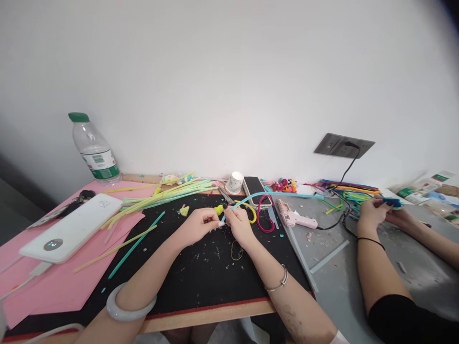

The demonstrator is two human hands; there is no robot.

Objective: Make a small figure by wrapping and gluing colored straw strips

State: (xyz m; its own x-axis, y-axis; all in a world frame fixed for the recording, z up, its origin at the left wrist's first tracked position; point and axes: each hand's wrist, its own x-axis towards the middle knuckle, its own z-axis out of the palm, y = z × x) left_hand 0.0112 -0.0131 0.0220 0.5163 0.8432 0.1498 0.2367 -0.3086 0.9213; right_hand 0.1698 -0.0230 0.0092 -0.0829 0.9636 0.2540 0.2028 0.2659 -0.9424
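Observation:
A long light blue pipe cleaner (265, 193) arches from between my hands over to the right. My left hand (201, 225) is closed in a pinch at its near end, thumb and forefinger together. Right beside it, my right hand (239, 225) grips the same strip a little farther along. Partly hidden behind my right hand lie scissors (225, 195) with a yellow handle, and a magenta loop (263, 217) lies to their right. A small yellow fuzzy piece (218, 209) sits just beyond my fingers.
Left are a white power bank (73, 227), a bottle (95, 150) and yellow-green pipe cleaners (161, 196). Behind stand a paper cup (234, 182) and phone (256, 188). A corded glue gun (296, 220) lies right, near a co-worker's hands (373, 212) holding something blue.

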